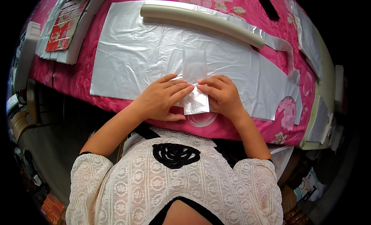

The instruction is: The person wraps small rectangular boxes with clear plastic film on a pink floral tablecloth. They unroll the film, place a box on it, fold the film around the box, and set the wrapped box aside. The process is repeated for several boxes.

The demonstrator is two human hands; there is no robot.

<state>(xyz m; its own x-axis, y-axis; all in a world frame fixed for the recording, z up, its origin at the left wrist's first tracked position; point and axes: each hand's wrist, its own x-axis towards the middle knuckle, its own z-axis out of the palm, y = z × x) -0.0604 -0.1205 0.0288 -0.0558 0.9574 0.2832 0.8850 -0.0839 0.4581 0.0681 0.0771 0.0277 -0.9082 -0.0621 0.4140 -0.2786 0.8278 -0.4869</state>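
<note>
On the tablecloth (262, 130), flat, the plastic sheet (143, 51). On this sheet, along its far edge, the tube (205, 21), lying slantwise, with right end nearer. Before the tube, apart from it, the small plastic piece (196, 103), with its near end at the near edge of the sheet. On this piece, the left hand (164, 93) from left and the right hand (220, 94) from right, both close together. At far left of the tablecloth, a slab (76, 47), with a flat package (63, 31) on top. Behind the tube, toward the right, a bar (266, 5). To the right of the tube, a film strip (290, 58).
</note>
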